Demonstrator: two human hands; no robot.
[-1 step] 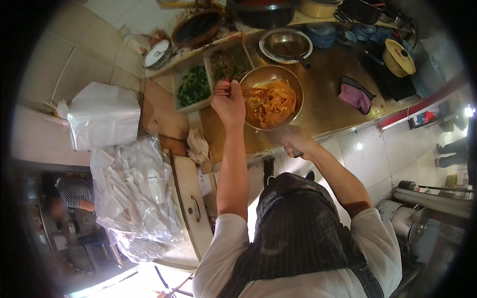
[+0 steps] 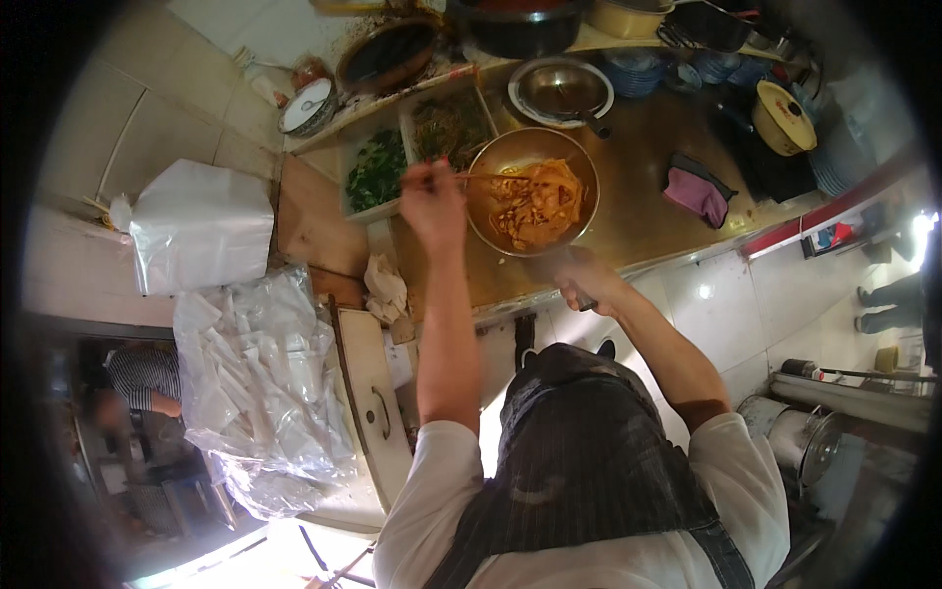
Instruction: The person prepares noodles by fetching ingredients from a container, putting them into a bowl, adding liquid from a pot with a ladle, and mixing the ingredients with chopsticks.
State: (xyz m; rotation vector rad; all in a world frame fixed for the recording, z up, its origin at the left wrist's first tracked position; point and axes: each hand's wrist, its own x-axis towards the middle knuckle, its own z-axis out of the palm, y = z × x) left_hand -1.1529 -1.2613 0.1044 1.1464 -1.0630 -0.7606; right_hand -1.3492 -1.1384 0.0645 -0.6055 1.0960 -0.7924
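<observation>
My left hand, slightly smeared by motion, is closed round a pair of wooden chopsticks whose tips reach into a round metal pan. Orange-brown sauced noodles lie in the pan, heaped toward its right side. My right hand grips the dark pan handle at the counter's front edge. Beyond my left hand, a divided tub holds chopped greens and a darker shredded food.
Behind the pan sits a metal bowl with a ladle in it. A pink and grey cloth lies on the right of the counter. Blue bowls and a lidded yellow pot stand behind. Plastic bags cover the left side.
My left hand has moved a little left with the chopsticks, and the noodles have shifted in the pan. My right hand keeps its hold on the handle.
</observation>
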